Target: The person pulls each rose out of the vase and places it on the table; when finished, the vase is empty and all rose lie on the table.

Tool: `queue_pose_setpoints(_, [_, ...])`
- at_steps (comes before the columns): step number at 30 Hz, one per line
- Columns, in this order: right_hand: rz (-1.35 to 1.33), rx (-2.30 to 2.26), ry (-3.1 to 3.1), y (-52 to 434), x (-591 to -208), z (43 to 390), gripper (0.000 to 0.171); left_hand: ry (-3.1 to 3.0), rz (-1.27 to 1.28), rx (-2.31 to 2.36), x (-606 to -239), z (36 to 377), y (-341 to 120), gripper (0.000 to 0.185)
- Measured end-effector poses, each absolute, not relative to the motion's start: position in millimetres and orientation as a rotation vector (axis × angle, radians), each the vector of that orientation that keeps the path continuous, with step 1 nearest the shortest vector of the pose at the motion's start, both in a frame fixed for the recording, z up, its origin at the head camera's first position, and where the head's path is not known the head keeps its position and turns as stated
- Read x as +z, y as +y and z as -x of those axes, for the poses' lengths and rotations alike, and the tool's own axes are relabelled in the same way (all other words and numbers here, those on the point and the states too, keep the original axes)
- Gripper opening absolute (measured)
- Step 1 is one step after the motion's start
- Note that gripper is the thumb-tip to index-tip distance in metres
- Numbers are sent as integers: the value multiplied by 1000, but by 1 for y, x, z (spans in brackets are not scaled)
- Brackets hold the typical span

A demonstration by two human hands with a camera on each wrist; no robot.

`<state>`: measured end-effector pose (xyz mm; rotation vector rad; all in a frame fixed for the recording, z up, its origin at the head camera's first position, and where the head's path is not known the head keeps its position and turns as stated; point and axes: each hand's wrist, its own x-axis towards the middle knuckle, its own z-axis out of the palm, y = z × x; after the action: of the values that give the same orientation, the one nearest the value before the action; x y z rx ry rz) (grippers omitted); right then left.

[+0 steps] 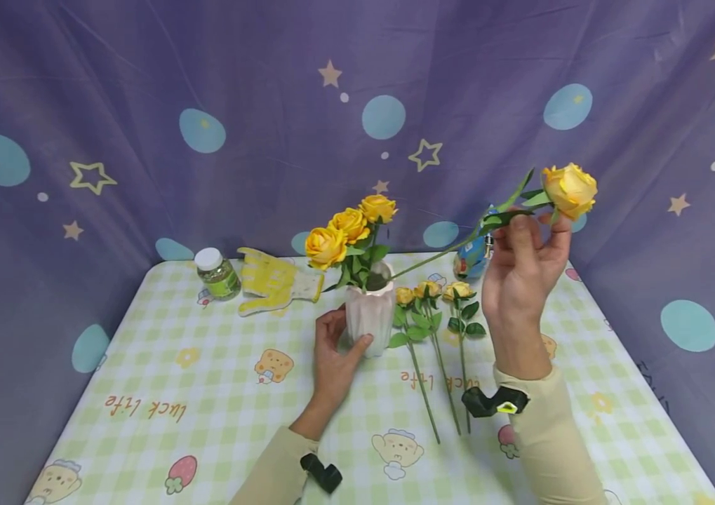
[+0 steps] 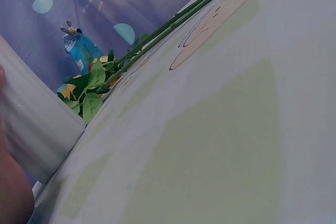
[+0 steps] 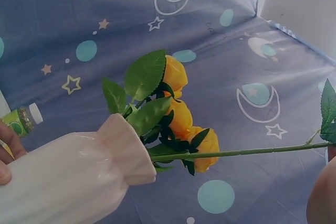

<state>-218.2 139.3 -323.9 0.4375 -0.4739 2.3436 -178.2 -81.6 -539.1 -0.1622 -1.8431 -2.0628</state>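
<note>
A white vase (image 1: 370, 319) stands upright on the table, and my left hand (image 1: 338, 358) grips its lower side from the left. Three yellow roses (image 1: 349, 224) lean leftward out of its mouth. My right hand (image 1: 524, 270) is raised to the right of the vase and pinches a single yellow rose (image 1: 570, 189) just below the bloom. Its long green stem (image 3: 252, 152) slants down to the vase's mouth; how deep the end sits inside is hidden. In the left wrist view, only the white vase wall (image 2: 37, 124) and part of the hand show.
Three more yellow roses (image 1: 433, 330) lie to the right of the vase, stems toward me. A yellow-and-white glove (image 1: 269, 280) and a white-lidded jar (image 1: 217, 275) are at the back left. Behind my right hand sits a blue clipped bag (image 1: 472, 259). A patterned curtain (image 1: 269, 140) hangs behind.
</note>
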Motion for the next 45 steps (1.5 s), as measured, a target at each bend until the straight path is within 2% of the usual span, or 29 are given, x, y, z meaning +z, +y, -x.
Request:
queue_pose_setpoints(19, [-421,2278,-453,164,-314,217,42,-1857,152,-2051,-540,178,-82,61])
queue_pose_setpoints(26, [-392,2276,-482,169,-318,216,43,-1870,148,-2064,-540,177,-83,61])
queue_pose_setpoints(33, [-420,2205,-649,173,-326,213,51,-1864,175,-2065,-541,178,-84,62])
queue_pose_setpoints(45, [-391,2203,-924,174,-358,210,38,-1871,150,-2053,-544,180,-83,61])
